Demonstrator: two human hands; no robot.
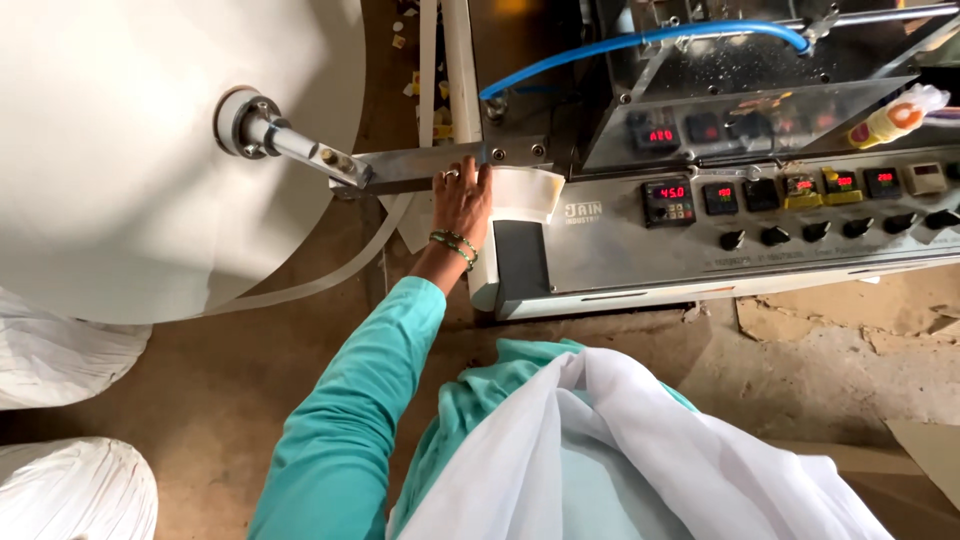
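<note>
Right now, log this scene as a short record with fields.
left hand: rests against a white paper cup at the machine's corner; grip cannot be told
right hand: not in view
wrist: green bead bangles
sleeve: teal
left of hand: large white paper roll on a metal shaft
machine: steel control panel, red digit displays, black knobs
above panel: blue hose

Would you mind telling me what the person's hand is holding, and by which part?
The left hand grips a white paper cup by its side wall, near the rim.
</note>
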